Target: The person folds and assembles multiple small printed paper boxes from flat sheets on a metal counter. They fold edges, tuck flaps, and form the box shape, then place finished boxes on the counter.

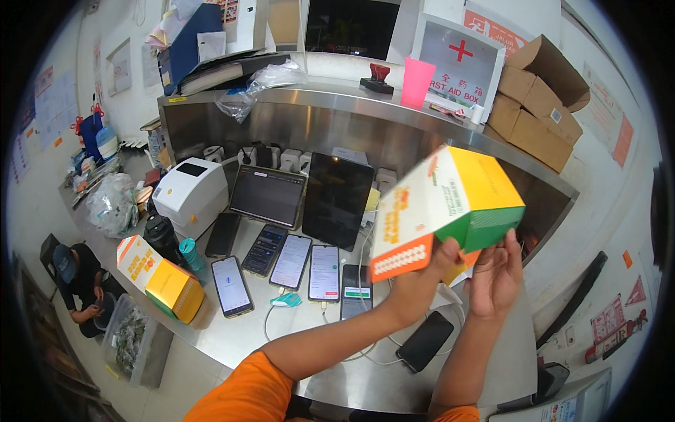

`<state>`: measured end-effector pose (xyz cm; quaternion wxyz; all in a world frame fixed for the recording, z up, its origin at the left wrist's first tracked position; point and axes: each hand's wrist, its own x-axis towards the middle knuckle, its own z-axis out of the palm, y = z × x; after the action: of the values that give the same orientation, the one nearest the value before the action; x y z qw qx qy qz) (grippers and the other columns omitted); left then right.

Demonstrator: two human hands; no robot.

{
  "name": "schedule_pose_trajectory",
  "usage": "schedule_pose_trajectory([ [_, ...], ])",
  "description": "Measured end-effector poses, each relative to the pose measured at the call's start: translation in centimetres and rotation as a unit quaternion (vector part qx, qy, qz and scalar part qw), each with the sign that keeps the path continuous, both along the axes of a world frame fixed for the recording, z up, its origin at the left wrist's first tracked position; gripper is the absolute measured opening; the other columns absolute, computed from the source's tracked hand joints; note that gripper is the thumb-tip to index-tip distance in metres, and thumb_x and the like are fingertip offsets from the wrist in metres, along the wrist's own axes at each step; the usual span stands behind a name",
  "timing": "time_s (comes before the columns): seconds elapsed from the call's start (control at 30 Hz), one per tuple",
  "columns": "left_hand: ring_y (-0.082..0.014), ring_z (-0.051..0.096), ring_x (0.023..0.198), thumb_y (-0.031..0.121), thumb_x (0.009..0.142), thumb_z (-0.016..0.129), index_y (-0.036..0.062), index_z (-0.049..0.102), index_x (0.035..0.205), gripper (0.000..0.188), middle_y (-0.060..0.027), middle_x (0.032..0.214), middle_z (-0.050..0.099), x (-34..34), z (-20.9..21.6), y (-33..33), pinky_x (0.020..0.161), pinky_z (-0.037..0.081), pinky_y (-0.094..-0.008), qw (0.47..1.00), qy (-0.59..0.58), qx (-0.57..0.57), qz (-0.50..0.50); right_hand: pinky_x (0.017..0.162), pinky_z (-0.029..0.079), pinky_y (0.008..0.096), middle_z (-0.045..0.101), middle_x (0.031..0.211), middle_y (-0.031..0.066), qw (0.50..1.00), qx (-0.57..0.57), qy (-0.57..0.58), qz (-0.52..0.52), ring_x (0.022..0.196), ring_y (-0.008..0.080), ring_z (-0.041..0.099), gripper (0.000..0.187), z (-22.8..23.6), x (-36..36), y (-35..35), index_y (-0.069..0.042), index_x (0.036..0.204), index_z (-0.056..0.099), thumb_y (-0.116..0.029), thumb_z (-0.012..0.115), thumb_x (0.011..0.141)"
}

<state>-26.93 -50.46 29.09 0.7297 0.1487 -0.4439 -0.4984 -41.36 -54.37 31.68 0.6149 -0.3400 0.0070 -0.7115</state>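
Observation:
I hold a white, yellow, green and orange carton box (415,207) tilted above the right part of the steel counter (380,376). My left hand (425,278) grips it from below, near its green end. At that same end, the curled fingers of my right hand (496,278) press on the box's lower edge, and an orange and yellow flap shows between the hands. A similar carton box (165,281) stands at the counter's left edge. Under my forearms lie a black phone (425,341) and white cables; the box and my left arm partly cover another phone (356,288).
Several lit phones (292,260) lie mid-counter before two tablets (337,200). A white label printer (190,197), black tumbler (163,239) and teal bottle (191,254) stand left. The raised shelf holds a pink cup (418,83) and brown cartons (534,105). A person (81,288) sits far left.

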Motion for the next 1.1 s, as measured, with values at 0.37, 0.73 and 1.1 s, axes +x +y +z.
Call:
schedule_pose_trajectory([
  [0.37, -0.0120, 0.070, 0.082, 0.019, 0.103, 0.071, 0.0002, 0.069, 0.119, 0.024, -0.0054, 0.098, 0.075, 4.7, 2.4, -0.5, 0.076, 0.054, -0.0260, 0.956, -0.204, -0.051, 0.206, 0.106, 0.046, 0.0406, 0.062, 0.134, 0.0141, 0.614, -0.298, 0.482, -0.550, 0.127, 0.0295, 0.057, 0.070, 0.3, 4.6, 1.3, -0.005, 0.145, 0.056, -0.014, 0.087, 0.082],
  [0.73, -0.0143, 0.070, 0.091, 0.019, 0.103, 0.071, 0.0022, 0.069, 0.121, 0.026, -0.0060, 0.105, 0.074, 6.4, 2.7, -1.3, 0.080, 0.054, -0.0286, 0.895, -0.323, -0.180, 0.249, 0.075, 0.055, 0.0281, 0.072, 0.107, 0.0156, 0.722, -0.267, 0.404, -0.494, 0.088, 0.0177, 0.069, 0.020, -0.3, 4.2, 1.8, 0.004, 0.106, 0.075, 0.012, 0.074, 0.088],
  [1.1, -0.0162, 0.069, 0.096, 0.022, 0.103, 0.071, 0.0027, 0.068, 0.124, 0.029, -0.0072, 0.110, 0.073, 7.3, 2.3, -0.9, 0.084, 0.054, -0.0308, 0.883, -0.350, -0.163, 0.265, 0.076, 0.052, 0.0260, 0.069, 0.100, 0.0131, 0.732, -0.254, 0.378, -0.507, 0.085, 0.0154, 0.067, 0.017, -0.1, 4.5, 2.2, 0.006, 0.102, 0.073, 0.012, 0.077, 0.086],
])
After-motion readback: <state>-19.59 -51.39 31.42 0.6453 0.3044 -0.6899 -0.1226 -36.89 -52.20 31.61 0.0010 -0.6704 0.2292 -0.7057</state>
